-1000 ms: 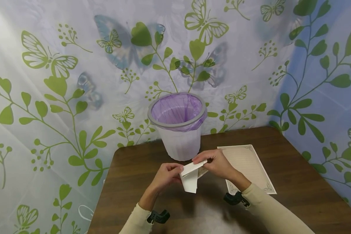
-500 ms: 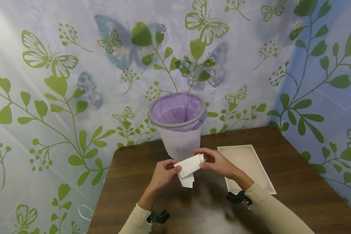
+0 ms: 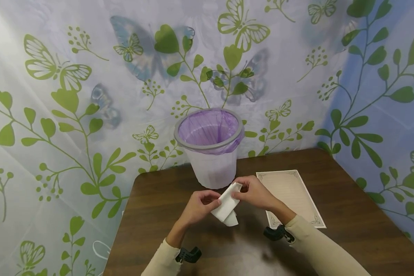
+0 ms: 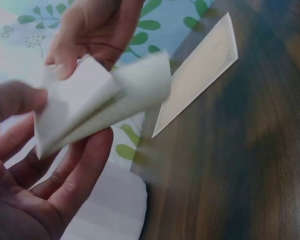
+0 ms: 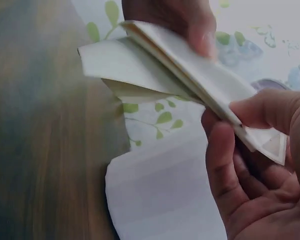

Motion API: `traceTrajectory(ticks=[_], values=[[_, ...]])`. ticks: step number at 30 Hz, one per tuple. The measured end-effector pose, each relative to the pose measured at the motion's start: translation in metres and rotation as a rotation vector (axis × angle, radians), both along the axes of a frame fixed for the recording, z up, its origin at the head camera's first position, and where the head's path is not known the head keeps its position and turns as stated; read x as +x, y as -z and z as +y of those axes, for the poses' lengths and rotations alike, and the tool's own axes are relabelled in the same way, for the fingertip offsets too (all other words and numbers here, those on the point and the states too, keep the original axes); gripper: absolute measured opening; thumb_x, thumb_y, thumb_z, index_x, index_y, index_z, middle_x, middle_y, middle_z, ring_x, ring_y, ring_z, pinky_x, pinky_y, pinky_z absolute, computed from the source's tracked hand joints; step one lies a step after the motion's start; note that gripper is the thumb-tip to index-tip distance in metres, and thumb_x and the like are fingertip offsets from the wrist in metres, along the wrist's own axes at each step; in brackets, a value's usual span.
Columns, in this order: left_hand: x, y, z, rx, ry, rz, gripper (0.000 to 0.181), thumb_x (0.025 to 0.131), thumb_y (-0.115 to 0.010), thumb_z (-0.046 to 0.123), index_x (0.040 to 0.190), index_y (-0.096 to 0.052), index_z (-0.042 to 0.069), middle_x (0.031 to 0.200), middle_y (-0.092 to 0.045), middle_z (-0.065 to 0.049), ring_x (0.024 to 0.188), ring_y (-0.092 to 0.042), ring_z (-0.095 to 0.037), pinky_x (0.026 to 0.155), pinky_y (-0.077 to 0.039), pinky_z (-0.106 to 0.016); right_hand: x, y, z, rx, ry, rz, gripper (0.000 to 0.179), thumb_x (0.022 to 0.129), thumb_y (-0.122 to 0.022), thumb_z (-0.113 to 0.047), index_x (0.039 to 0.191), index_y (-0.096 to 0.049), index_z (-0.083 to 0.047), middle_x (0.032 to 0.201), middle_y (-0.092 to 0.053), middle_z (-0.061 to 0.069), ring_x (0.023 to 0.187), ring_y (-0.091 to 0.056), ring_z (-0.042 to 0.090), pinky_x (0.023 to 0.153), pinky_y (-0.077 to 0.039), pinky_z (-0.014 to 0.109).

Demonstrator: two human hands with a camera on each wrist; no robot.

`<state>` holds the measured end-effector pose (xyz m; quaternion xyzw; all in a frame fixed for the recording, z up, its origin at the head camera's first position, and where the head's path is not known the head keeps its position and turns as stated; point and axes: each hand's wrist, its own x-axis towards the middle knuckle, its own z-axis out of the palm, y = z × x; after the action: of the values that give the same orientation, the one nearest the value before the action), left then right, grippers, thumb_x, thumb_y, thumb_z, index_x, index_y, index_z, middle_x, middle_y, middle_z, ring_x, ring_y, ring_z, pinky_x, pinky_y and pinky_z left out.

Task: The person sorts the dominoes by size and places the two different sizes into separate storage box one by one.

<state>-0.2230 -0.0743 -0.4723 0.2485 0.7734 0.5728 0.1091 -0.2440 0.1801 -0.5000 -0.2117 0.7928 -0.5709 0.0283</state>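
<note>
Both hands hold one folded sheet of paper above the table, in front of the bin. My left hand pinches its left edge, thumb on top and fingers beneath. My right hand pinches the upper right end between thumb and fingers. The wrist views show the folded paper in several off-white layers, with a loose flap sticking out past the fold. In the right wrist view the layers lie stacked edge-on, and the right thumb presses on them.
A white bin with a purple liner stands at the back of the brown wooden table. To the right lies a flat bordered sheet of lined paper. A leaf-and-butterfly curtain hangs behind.
The folded paper has been turned from lying nearly crosswise to a steeper slant, its flap now at the lower right. Both hands have shifted slightly with it and keep their hold.
</note>
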Motion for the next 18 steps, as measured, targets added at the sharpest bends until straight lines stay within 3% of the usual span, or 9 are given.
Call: traceTrajectory(ticks=[1,4,7,10,14,18], values=[[0.002,-0.004,0.001,-0.004,-0.003,0.015,0.015,0.093,-0.069,0.006,0.106,-0.073,-0.002,0.100,-0.073,-0.019,0.082,-0.071,-0.026,0.069,-0.057,-0.025,0.000,0.000,-0.001,-0.012,-0.001,0.000,0.018,0.087,-0.078,-0.014,0.103,-0.071,-0.010,0.090,-0.074,0.009,0.078,-0.072,0.026,0.060,-0.061,0.036],[0.000,-0.002,0.003,0.012,-0.052,0.033,0.015,0.092,-0.068,0.002,0.105,-0.072,-0.005,0.098,-0.073,-0.022,0.082,-0.071,-0.027,0.069,-0.057,-0.023,0.001,-0.001,-0.005,-0.068,0.028,-0.042,0.028,0.088,-0.077,-0.016,0.113,-0.069,-0.007,0.096,-0.075,0.011,0.083,-0.073,0.023,0.067,-0.062,0.038],[-0.007,0.011,0.004,0.042,-0.119,0.030,0.014,0.091,-0.068,0.000,0.103,-0.072,-0.006,0.094,-0.072,-0.023,0.078,-0.069,-0.024,0.067,-0.056,-0.023,0.002,0.001,-0.008,-0.170,0.036,-0.120,0.039,0.091,-0.076,-0.019,0.124,-0.063,-0.004,0.107,-0.074,0.014,0.092,-0.072,0.021,0.076,-0.061,0.038],[-0.013,0.024,0.005,0.089,-0.167,0.011,0.015,0.091,-0.068,0.000,0.104,-0.071,-0.008,0.092,-0.071,-0.025,0.075,-0.069,-0.021,0.065,-0.056,-0.024,0.005,0.002,-0.011,-0.257,-0.016,-0.187,0.047,0.093,-0.073,-0.019,0.134,-0.057,-0.003,0.118,-0.069,0.018,0.100,-0.070,0.023,0.083,-0.060,0.040],[-0.015,0.030,0.007,0.143,-0.210,-0.005,0.013,0.092,-0.068,0.002,0.102,-0.071,-0.005,0.090,-0.071,-0.023,0.073,-0.069,-0.015,0.064,-0.057,-0.024,0.009,0.002,-0.016,-0.279,-0.094,-0.194,0.055,0.093,-0.071,-0.016,0.142,-0.050,-0.002,0.125,-0.065,0.022,0.107,-0.069,0.025,0.085,-0.060,0.040],[-0.013,0.030,0.007,0.138,-0.218,-0.019,0.012,0.091,-0.070,0.007,0.100,-0.071,-0.001,0.088,-0.072,-0.017,0.074,-0.069,-0.013,0.064,-0.057,-0.025,0.011,0.004,-0.019,-0.256,-0.061,-0.163,0.049,0.092,-0.073,-0.012,0.137,-0.056,-0.004,0.121,-0.069,0.019,0.101,-0.071,0.026,0.079,-0.061,0.038]])
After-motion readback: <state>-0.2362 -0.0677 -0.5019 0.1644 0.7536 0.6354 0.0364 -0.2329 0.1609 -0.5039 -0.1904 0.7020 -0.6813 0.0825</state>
